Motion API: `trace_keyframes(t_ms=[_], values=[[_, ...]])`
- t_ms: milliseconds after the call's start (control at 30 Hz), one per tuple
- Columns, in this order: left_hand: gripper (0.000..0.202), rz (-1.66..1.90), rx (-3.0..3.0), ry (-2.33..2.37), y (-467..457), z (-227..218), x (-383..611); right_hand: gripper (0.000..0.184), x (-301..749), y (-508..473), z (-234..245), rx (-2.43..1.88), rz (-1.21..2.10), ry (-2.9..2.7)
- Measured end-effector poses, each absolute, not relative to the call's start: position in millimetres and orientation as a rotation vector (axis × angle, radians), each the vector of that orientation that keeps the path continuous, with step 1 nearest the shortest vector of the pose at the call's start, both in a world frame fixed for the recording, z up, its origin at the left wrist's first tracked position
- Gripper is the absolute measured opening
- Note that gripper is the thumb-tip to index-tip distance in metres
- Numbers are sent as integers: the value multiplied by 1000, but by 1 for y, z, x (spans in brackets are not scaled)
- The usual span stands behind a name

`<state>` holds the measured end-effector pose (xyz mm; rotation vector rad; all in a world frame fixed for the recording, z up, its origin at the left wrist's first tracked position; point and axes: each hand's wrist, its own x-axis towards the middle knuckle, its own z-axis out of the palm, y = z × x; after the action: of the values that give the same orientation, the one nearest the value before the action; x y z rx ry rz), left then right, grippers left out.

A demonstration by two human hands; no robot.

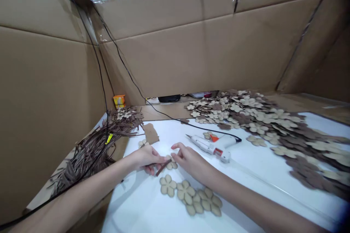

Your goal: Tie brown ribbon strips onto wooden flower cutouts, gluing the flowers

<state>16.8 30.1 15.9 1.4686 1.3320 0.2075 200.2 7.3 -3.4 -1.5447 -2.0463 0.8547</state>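
My left hand pinches a narrow brown strip, which slants upward to the right. A beige flower cutout shows just behind the strip, between my two hands; whether it is held or lies on the board I cannot tell. My right hand is close by, its thumb and index finger apart and the thumb near the strip's upper end. Below the hands, a single beige flower lies beside a joined or overlapping row of beige flowers. The other fingers of my right hand are partly hidden.
A white glue gun with a black cord and long clear stick lies right of my hands. Brown strips heap up at left. Beige and brown flowers pile at right. A brown cardboard scrap lies behind; cardboard walls surround the white board.
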Motion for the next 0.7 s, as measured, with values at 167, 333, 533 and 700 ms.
trace_keyframes(t_ms=[167,333,533,700], values=[[53,76,1527,1249,31,21,3,19,200,-1,-7,-1431,761,-2083],[56,-71,1897,1407,16,42,-3,7,200,3,-11,-1340,848,-2027],[34,237,2408,1759,1,59,0,13,200,8,-7,-1185,1160,-1808],[27,575,2302,1349,7,49,5,21,200,8,0,-1003,1351,-1593]])
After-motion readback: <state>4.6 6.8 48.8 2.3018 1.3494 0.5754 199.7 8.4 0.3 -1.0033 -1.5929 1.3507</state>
